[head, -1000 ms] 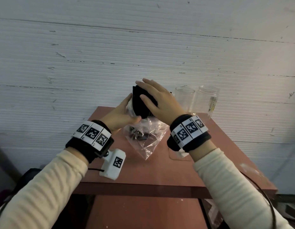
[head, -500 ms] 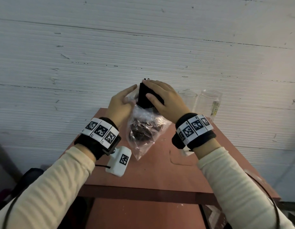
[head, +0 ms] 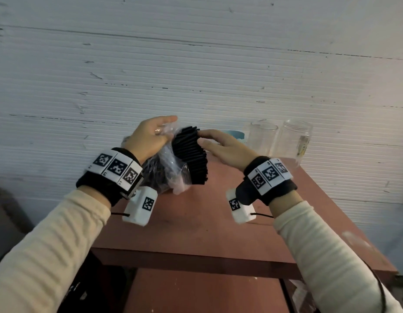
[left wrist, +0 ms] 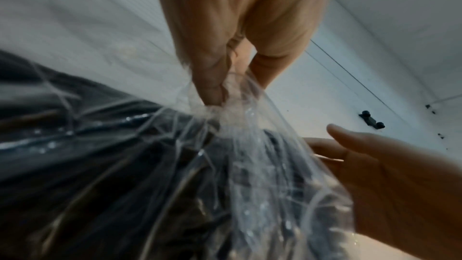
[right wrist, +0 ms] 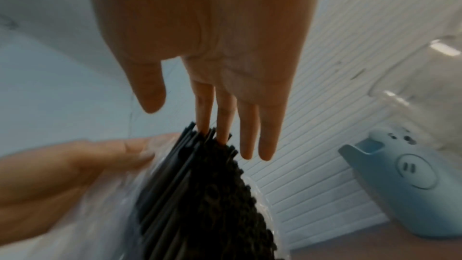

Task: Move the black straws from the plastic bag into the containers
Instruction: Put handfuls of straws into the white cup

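A: Left hand pose?

B: My left hand (head: 148, 137) was raised above the counter (head: 196, 224), back of the hand toward my head, fingers curled. Its grip was clamped on the bunched top of the plastic bag (head: 167, 170); the left wrist view showed the film gathered between fingertips (left wrist: 212, 90).

A: Right hand?

B: My right hand (head: 225, 147) was level with it, palm down, fingers straight and apart, nothing clamped. Two fingertips (right wrist: 222, 124) touched the top ends of the black straws (head: 190, 154); thumb clear of them.

A: Where were the straws?

B: Bundle stuck out of the bag mouth, fanned and tilted toward my right, lower ends inside the film. Bag hung from my left hand; couldn't tell whether its bottom touched the counter.

A: Containers?

B: Two clear containers (head: 262, 137) stood upright at the counter's far right by the wall (head: 196, 64), a blue container (right wrist: 400, 175) just beside them. All well apart from the straws.
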Demonstrator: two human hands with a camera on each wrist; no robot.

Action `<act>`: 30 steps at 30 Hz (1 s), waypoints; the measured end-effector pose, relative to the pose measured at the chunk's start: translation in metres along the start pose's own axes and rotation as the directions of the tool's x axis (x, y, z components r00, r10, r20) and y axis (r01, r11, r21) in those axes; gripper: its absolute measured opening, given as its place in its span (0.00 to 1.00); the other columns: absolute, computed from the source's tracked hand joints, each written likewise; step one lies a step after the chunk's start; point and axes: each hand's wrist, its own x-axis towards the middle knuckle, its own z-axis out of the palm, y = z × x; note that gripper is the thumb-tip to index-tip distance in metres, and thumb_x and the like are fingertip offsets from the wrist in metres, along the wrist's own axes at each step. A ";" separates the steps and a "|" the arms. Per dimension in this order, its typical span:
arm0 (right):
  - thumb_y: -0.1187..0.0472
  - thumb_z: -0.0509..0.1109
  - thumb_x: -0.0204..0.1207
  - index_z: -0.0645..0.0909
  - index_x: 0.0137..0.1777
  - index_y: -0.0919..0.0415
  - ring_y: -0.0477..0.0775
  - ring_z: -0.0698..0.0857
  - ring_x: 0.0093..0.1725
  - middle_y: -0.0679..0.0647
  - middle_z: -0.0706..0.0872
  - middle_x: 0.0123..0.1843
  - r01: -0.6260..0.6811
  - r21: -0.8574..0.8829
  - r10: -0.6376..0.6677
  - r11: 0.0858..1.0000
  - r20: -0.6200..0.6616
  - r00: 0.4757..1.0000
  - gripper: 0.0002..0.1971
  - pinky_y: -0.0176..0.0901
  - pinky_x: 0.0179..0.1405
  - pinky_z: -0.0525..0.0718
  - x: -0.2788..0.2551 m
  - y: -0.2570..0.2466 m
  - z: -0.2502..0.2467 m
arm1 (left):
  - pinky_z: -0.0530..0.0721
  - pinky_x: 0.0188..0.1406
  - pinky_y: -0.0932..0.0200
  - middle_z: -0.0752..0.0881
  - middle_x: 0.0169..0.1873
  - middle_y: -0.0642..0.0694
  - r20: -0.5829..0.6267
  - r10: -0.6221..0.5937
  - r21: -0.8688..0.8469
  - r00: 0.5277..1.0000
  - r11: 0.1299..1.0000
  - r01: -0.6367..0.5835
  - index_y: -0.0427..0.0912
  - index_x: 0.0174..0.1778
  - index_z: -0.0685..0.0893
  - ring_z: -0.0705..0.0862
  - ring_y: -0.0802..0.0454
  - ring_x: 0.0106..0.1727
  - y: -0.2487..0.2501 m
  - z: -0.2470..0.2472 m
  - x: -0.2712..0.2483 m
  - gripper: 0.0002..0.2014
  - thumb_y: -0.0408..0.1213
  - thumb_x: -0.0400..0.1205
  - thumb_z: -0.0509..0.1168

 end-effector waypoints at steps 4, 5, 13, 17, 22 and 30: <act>0.52 0.63 0.84 0.81 0.67 0.58 0.50 0.82 0.61 0.50 0.84 0.58 -0.133 0.041 0.138 0.990 -0.157 0.978 0.16 0.45 0.65 0.78 0.000 0.024 -0.020 | 0.69 0.69 0.61 0.74 0.76 0.51 0.077 0.005 0.201 0.997 0.979 -0.020 0.53 0.75 0.76 0.72 0.52 0.76 -0.002 0.006 0.003 0.23 0.30 0.85 0.62; 0.51 0.63 0.84 0.80 0.68 0.60 0.51 0.81 0.60 0.50 0.83 0.58 -0.180 0.039 0.184 0.983 -0.190 0.964 0.18 0.46 0.65 0.77 0.002 0.032 -0.023 | 0.69 0.67 0.62 0.74 0.76 0.50 0.098 0.010 0.273 0.995 0.961 -0.036 0.53 0.76 0.74 0.75 0.51 0.74 -0.004 0.008 0.005 0.23 0.31 0.85 0.61; 0.46 0.66 0.80 0.64 0.80 0.67 0.60 0.78 0.65 0.65 0.75 0.75 -0.529 0.017 0.518 0.848 -0.237 0.822 0.35 0.52 0.64 0.78 0.032 0.083 -0.034 | 0.68 0.71 0.59 0.72 0.78 0.48 0.309 -0.127 0.303 0.943 0.953 0.029 0.54 0.78 0.72 0.71 0.49 0.78 -0.033 0.019 0.025 0.26 0.35 0.83 0.66; 0.49 0.69 0.80 0.69 0.76 0.73 0.68 0.78 0.70 0.71 0.77 0.72 -0.566 0.016 0.551 0.825 -0.250 0.796 0.33 0.57 0.65 0.78 0.050 0.093 -0.036 | 0.63 0.70 0.63 0.70 0.79 0.47 0.345 -0.150 0.257 0.927 0.965 0.061 0.50 0.79 0.71 0.66 0.50 0.81 -0.039 0.023 0.037 0.28 0.31 0.82 0.68; 0.43 0.75 0.72 0.64 0.77 0.67 0.56 0.79 0.58 0.65 0.78 0.70 -0.607 0.033 0.595 0.794 -0.244 0.766 0.41 0.52 0.58 0.83 0.065 0.113 -0.035 | 0.64 0.74 0.60 0.73 0.77 0.47 0.355 -0.168 0.233 0.920 0.969 0.087 0.50 0.77 0.73 0.67 0.50 0.80 -0.047 0.029 0.051 0.29 0.30 0.80 0.70; 0.37 0.77 0.66 0.52 0.81 0.67 0.65 0.76 0.71 0.64 0.71 0.76 -0.665 0.033 0.646 0.746 -0.274 0.712 0.55 0.60 0.69 0.79 0.079 0.125 -0.041 | 0.61 0.72 0.68 0.72 0.78 0.47 0.395 -0.183 0.228 0.900 0.969 0.097 0.45 0.78 0.72 0.67 0.53 0.80 -0.049 0.039 0.061 0.30 0.27 0.80 0.69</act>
